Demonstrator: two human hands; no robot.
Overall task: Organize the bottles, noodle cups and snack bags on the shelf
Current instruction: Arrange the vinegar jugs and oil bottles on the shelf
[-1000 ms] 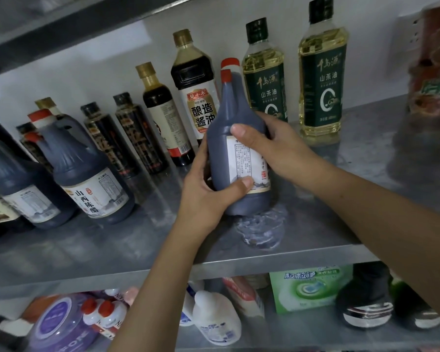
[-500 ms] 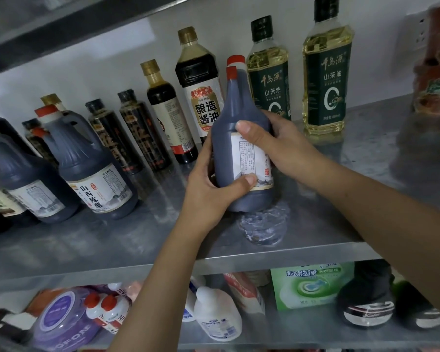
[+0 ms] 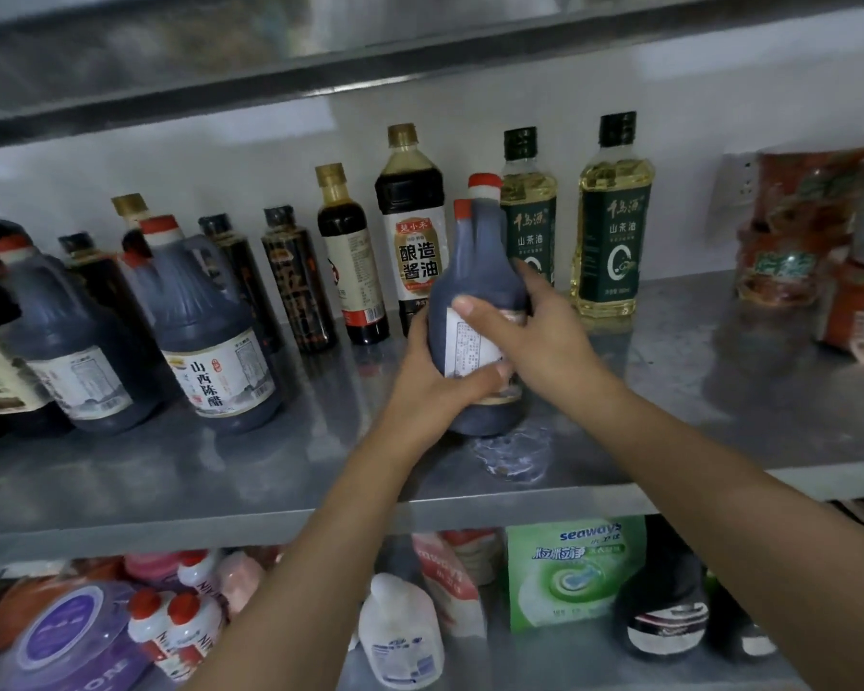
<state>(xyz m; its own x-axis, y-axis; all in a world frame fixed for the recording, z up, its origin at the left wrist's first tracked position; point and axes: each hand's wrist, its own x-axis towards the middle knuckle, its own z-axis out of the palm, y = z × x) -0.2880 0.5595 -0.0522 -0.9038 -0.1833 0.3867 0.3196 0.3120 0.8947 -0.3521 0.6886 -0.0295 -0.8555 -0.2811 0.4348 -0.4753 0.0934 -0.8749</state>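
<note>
Dark red-capped jug [image 3: 475, 276] on the steel shelf [image 3: 220, 471] is gripped by both our hands, left hand [image 3: 435, 386] curled round its label, right hand [image 3: 539, 341] clasping its upper side.

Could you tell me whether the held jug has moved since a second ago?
Yes: the jug turned, its label swinging left, away from the oil bottle.

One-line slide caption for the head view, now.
Left hand and right hand grip a dark red-capped jug on the steel shelf, before the soy sauce bottle and camellia oil bottles.
</note>
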